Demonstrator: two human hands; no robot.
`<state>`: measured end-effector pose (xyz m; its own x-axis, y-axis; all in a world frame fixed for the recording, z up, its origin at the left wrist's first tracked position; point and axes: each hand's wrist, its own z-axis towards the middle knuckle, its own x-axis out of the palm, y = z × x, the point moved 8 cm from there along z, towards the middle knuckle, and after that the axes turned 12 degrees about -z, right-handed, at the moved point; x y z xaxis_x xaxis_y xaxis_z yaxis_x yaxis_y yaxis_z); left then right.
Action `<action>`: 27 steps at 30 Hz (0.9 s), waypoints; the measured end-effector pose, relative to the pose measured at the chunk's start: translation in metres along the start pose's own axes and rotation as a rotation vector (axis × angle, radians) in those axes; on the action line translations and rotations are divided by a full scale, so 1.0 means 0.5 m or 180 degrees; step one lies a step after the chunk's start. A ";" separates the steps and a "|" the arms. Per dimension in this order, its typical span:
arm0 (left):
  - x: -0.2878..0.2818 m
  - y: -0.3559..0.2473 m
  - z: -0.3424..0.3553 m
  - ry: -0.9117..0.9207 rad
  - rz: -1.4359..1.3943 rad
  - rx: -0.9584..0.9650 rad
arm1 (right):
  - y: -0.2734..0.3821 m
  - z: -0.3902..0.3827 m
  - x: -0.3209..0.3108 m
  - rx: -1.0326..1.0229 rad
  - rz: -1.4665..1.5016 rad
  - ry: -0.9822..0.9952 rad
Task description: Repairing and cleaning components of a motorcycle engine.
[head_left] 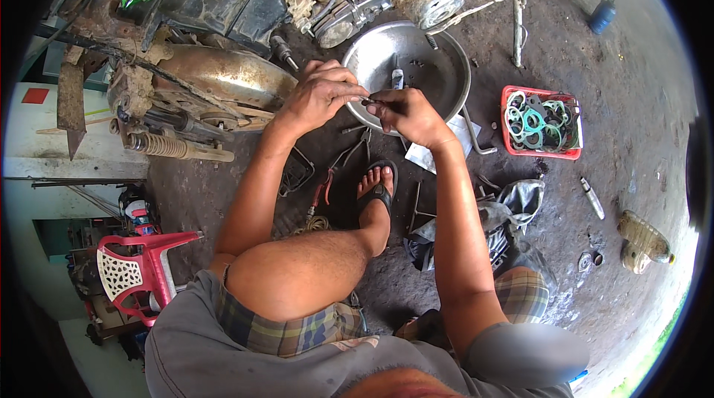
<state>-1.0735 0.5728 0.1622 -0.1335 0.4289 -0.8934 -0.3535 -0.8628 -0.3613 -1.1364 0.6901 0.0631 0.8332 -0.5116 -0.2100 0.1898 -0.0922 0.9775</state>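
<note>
Nearby, metal basin [446, 67] beneath hands [315, 99], red gasket basket [541, 153], blue bottle [603, 17] beyond.

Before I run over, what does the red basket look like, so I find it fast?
Find the big silver bowl. On the floor to its right sits a rectangular basket. It holds flat white and turquoise rings, and its red sides set it apart from the bowl and the blue container farther away.
</note>
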 end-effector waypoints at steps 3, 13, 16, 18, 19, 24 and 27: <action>0.011 0.002 0.002 0.0168 -0.0066 -0.0003 | 0.022 0.009 0.002 -0.0419 -0.0406 -0.0297; -0.059 0.000 -0.031 -0.1499 0.0413 -0.0200 | 0.000 0.024 -0.006 0.0107 -0.0195 -0.0540; -0.033 0.124 -0.090 -0.2508 -0.2935 -0.2104 | 0.032 0.035 0.003 -0.0140 -0.0373 -0.0692; -0.032 0.136 -0.087 -0.2432 -0.3381 -0.2159 | 0.054 0.043 0.024 -0.0229 -0.0458 -0.0827; -0.026 0.144 -0.084 -0.2398 -0.3847 -0.2242 | 0.062 0.046 0.033 -0.0241 -0.0562 -0.0930; -0.063 0.182 -0.076 -0.3178 -0.4049 -0.2234 | 0.067 0.066 0.100 -0.0090 0.1629 -0.1117; -0.075 0.183 -0.067 -0.3416 -0.3727 -0.2071 | 0.089 0.078 0.135 -0.0383 0.2562 -0.1035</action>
<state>-1.0698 0.4686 0.1539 -0.7068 0.6014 0.3724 -0.3382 0.1751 -0.9246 -1.0921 0.6182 0.0935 0.5516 -0.6024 0.5769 -0.3234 0.4831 0.8136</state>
